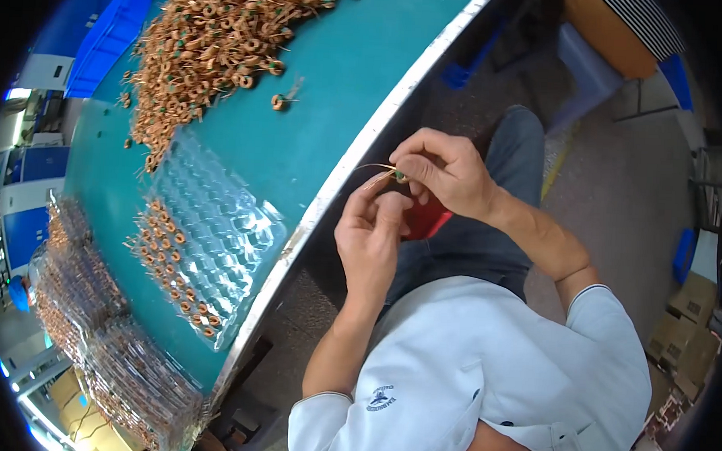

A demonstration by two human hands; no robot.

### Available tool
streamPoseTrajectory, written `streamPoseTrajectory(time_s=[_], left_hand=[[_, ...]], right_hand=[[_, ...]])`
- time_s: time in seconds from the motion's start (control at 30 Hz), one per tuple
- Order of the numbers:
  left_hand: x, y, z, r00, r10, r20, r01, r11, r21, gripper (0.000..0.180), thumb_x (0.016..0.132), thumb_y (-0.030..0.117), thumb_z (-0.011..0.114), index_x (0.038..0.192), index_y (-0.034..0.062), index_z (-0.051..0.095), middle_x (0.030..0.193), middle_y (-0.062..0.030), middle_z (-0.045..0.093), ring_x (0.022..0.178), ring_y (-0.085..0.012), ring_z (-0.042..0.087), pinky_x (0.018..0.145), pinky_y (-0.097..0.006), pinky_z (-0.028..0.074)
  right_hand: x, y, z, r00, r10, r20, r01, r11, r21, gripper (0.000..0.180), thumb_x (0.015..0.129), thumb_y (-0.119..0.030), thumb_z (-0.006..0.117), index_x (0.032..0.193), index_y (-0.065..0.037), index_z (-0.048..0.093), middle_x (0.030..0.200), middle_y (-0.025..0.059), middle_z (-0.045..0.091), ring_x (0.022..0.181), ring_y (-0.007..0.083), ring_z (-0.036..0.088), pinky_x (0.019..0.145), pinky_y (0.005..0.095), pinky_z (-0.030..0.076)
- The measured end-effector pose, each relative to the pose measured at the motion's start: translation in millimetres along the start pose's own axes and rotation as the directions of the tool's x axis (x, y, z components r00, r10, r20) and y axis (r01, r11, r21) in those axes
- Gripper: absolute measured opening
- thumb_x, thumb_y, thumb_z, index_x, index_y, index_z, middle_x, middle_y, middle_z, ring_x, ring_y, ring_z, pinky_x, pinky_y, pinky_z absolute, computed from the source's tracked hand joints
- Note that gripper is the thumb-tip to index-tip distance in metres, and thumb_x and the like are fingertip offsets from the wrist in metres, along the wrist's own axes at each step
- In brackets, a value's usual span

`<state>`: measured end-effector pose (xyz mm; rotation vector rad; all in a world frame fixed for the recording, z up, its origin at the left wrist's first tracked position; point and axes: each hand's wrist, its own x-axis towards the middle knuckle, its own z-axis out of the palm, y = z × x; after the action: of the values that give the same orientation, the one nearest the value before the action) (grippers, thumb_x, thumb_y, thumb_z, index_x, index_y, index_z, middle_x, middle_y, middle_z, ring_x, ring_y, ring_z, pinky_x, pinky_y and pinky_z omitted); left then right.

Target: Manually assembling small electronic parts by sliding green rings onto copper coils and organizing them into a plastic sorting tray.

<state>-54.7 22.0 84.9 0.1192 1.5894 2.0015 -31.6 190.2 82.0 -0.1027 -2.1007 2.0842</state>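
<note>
A teal work table point(335, 71) with a pale metal edge curves across the left of the view, and beyond it a grey floor with cardboard boxes point(686, 336) is seen. A large heap of copper-wound ring coils point(216, 34) is spread over the far part of the table, within reach for picking, and one stray coil point(278, 102) lies apart from it. A clear plastic blister tray point(215, 235) is laid near the table edge; only the pockets along its left side are filled with coils, each kept separate. Stacks of filled trays point(106, 351) are piled at the near left end. Off the table, above the lap, a single small coil point(399, 175) is pinched between the closed fingertips of the right hand point(448, 173), its thin wire leads pointing left. The left hand point(370, 238) is held just below, its fingers drawn together at those leads, seemingly to steady or straighten them.
</note>
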Motion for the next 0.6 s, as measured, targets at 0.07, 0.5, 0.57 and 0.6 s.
streamPoseTrajectory(time_s=[0.07, 0.5, 0.57, 0.6], left_hand=[[0.9, -13.1, 5.2, 0.998, -0.051, -0.029, 0.052, 0.998, 0.022, 0.027, 0.095, 0.021, 0.065, 0.113, 0.0005, 0.063, 0.085, -0.0016, 0.066, 0.065, -0.0042, 0.052, 0.056, -0.017, 0.04], [-13.3, -59.0, 14.9, 0.962, -0.274, 0.004, 0.273, 0.957, -0.096, 0.024, 0.095, 0.024, 0.065, 0.093, 0.0002, 0.069, 0.073, -0.0017, 0.063, 0.056, -0.0047, 0.049, 0.047, -0.017, 0.034], [-14.7, -60.0, 14.3, 0.957, -0.291, 0.001, 0.288, 0.949, -0.129, 0.024, 0.095, 0.023, 0.065, 0.092, -0.0001, 0.069, 0.072, -0.0016, 0.063, 0.055, -0.0047, 0.048, 0.047, -0.017, 0.033], [-15.6, -59.8, 14.0, 0.952, -0.307, -0.005, 0.302, 0.939, -0.164, 0.023, 0.094, 0.022, 0.065, 0.092, -0.0005, 0.069, 0.071, -0.0014, 0.062, 0.054, -0.0047, 0.047, 0.047, -0.017, 0.032]], right_hand=[[-19.7, 11.7, -11.3, 0.999, -0.003, 0.035, 0.003, 1.0, 0.013, 0.022, 0.098, -0.023, 0.059, 0.099, -0.001, 0.063, 0.073, 0.0032, 0.063, 0.06, 0.0058, 0.059, 0.05, 0.0194, 0.05], [-60.5, 32.3, -40.8, 0.979, 0.117, 0.165, -0.108, 0.992, -0.066, 0.024, 0.084, -0.013, 0.076, 0.1, 0.002, 0.065, 0.085, 0.0078, 0.068, 0.074, 0.0114, 0.067, 0.065, 0.0247, 0.056], [-59.7, 33.9, -43.5, 0.987, 0.096, 0.126, -0.076, 0.985, -0.152, 0.023, 0.083, -0.011, 0.076, 0.098, 0.002, 0.066, 0.085, 0.0085, 0.068, 0.074, 0.0124, 0.067, 0.064, 0.0247, 0.055], [-60.0, 34.9, -44.4, 0.993, 0.071, 0.093, -0.047, 0.97, -0.239, 0.021, 0.081, -0.008, 0.076, 0.097, 0.002, 0.066, 0.085, 0.0092, 0.068, 0.074, 0.0134, 0.067, 0.063, 0.0247, 0.055]])
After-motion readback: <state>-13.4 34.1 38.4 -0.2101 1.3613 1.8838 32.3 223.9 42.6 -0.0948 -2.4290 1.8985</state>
